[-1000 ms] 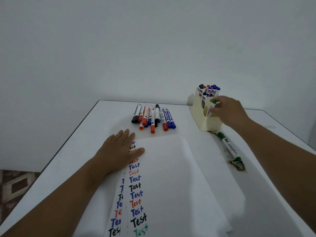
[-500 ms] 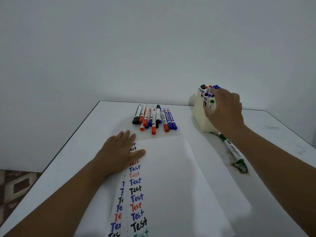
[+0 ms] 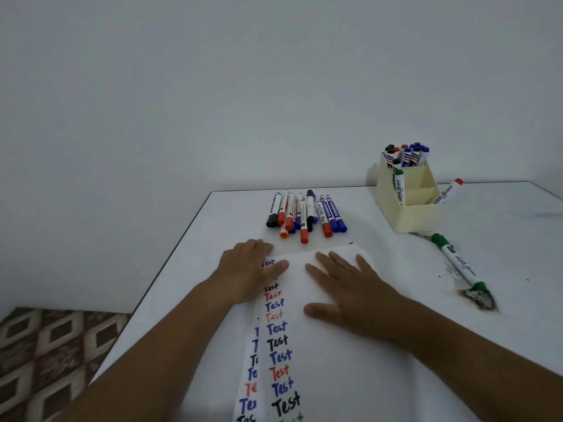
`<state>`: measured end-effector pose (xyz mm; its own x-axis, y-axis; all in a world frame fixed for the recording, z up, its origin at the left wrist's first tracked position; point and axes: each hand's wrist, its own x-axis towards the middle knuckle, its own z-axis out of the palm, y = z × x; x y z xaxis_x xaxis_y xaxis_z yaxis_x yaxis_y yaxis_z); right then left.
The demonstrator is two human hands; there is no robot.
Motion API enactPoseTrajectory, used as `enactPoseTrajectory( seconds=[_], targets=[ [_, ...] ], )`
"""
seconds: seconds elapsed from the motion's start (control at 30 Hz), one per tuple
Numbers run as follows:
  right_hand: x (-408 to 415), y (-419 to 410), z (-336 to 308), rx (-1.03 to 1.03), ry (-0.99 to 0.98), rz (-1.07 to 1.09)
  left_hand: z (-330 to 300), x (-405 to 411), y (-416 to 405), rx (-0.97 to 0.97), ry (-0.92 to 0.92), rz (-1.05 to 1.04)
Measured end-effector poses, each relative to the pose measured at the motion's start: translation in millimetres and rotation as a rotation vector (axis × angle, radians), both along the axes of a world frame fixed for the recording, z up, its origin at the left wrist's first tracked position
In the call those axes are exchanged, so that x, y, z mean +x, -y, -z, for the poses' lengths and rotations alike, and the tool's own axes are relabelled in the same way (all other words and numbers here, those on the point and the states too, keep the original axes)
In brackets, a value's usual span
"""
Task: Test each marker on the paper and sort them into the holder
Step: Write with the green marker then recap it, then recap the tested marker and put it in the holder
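A loose heap of capped markers [image 3: 306,216], black, orange-red and blue, lying side by side near the far middle of the white table [image 3: 502,330], caps toward the viewer; judged to be the untested ones, kept within easy reach. Just in front of them, a white paper [image 3: 341,376] running toward the viewer, with columns of the word "Test" in blue, red and black down its left part, one word likely per marker tried. To the far right, a cream holder [image 3: 409,216] with several compartments: back compartment packed with upright black, red and blue markers, a green-capped marker [image 3: 398,185] leaning in a front one, an orange-capped marker [image 3: 447,191] tilted at the right edge. Grouping suggests sorting by colour, though not certain. Left hand [image 3: 246,275] flat on the paper's top left corner, fingers straight, holding nothing, probably pinning the sheet. Right hand [image 3: 350,295] likewise flat and spread on the paper's upper middle, nothing in its grip. Another green marker [image 3: 457,261] lying apart on the table right of the paper, beside a dark smudge [image 3: 478,296], possibly set aside as leaking.
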<state>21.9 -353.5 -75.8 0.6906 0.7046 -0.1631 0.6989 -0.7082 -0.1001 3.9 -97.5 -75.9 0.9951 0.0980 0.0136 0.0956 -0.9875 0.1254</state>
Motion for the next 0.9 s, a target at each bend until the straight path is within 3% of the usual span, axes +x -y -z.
enactPoseTrajectory(
  seconds=[0.17,0.43,0.9],
  targets=[
    [-0.6,-1.2,0.2,-0.002,0.002,0.003,-18.6,27.3,-16.5,-0.087,0.095,-0.053],
    [-1.8,-0.9,-0.4,0.02,0.0,0.01,-24.8,72.4,-31.1,0.117,-0.012,-0.019],
    [0.6,-0.9,0.9,0.039,-0.032,0.025,-20.5,86.4,-40.1,-0.026,0.175,-0.087]
  ],
)
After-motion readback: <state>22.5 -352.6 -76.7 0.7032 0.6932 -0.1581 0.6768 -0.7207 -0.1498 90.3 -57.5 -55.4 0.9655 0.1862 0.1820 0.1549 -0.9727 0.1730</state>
